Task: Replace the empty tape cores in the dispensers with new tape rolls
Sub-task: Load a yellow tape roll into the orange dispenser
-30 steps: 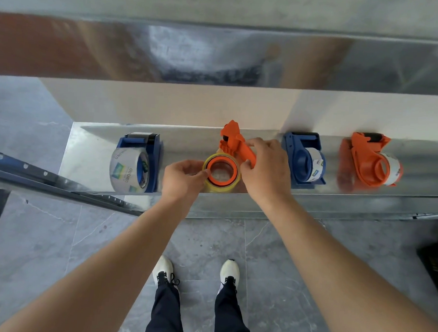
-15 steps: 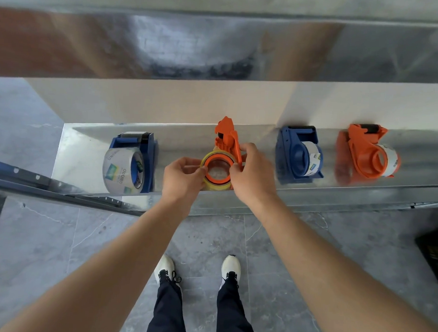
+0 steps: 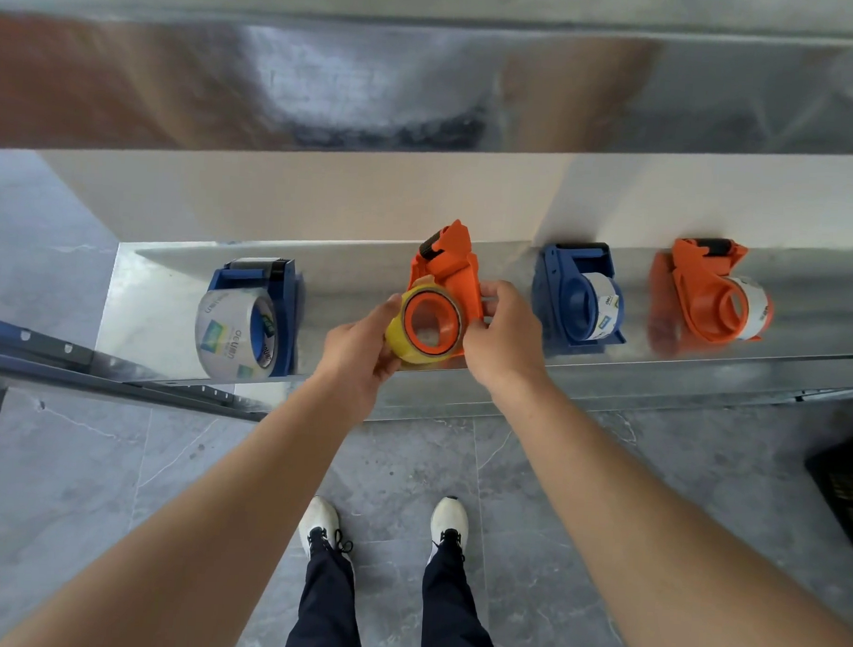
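An orange tape dispenser [image 3: 449, 270] stands on the metal shelf [image 3: 141, 311] at the middle. A yellow tape roll [image 3: 404, 344] sits on its orange hub. My left hand [image 3: 360, 347] grips the roll's left side with thumb and fingers. My right hand [image 3: 504, 339] holds the dispenser's right side, fingers curled around its body. To the left stands a blue dispenser [image 3: 278, 312] with a full clear roll [image 3: 231, 334]. A second blue dispenser [image 3: 574, 300] and a second orange dispenser [image 3: 704, 296], both with white rolls, stand to the right.
The shelf's front edge [image 3: 608, 380] runs just under my hands. Behind the dispensers rises a shiny metal back wall [image 3: 425, 88]. A dark crate [image 3: 842, 493] sits on the grey tiled floor at the right. My feet [image 3: 381, 522] stand below the shelf.
The dispenser has turned more upright on the shelf. The yellow roll stays on the hub. My left hand has closed further round the roll, and my right hand has shifted to the dispenser's right side.
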`<move>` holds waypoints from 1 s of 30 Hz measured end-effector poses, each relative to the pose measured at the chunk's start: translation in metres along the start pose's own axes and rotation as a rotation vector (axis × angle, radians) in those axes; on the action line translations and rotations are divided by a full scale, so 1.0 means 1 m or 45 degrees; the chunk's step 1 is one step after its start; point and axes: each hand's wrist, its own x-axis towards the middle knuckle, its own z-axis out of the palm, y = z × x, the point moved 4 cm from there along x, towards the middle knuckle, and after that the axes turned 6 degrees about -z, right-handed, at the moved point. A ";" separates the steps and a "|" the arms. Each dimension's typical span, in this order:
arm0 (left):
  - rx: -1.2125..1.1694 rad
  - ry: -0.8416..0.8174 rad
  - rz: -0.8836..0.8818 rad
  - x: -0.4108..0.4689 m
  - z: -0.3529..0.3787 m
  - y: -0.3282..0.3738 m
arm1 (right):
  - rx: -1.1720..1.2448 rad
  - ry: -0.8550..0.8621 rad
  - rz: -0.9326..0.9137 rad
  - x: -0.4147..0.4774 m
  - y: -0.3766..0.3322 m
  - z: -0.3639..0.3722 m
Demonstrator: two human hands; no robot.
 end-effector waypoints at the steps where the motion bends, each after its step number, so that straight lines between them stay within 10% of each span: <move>1: 0.002 -0.043 -0.016 -0.002 0.001 0.000 | 0.033 -0.001 0.014 0.000 0.001 0.001; 10: 0.089 -0.126 0.142 -0.006 -0.001 0.011 | 0.147 -0.176 0.060 -0.005 0.015 0.023; 22: 0.127 -0.132 0.252 -0.018 0.029 0.003 | -0.197 -0.011 -0.405 0.026 -0.007 -0.010; 30: 0.117 -0.137 0.286 -0.017 0.033 0.002 | -0.451 -0.286 -0.626 0.053 -0.034 0.002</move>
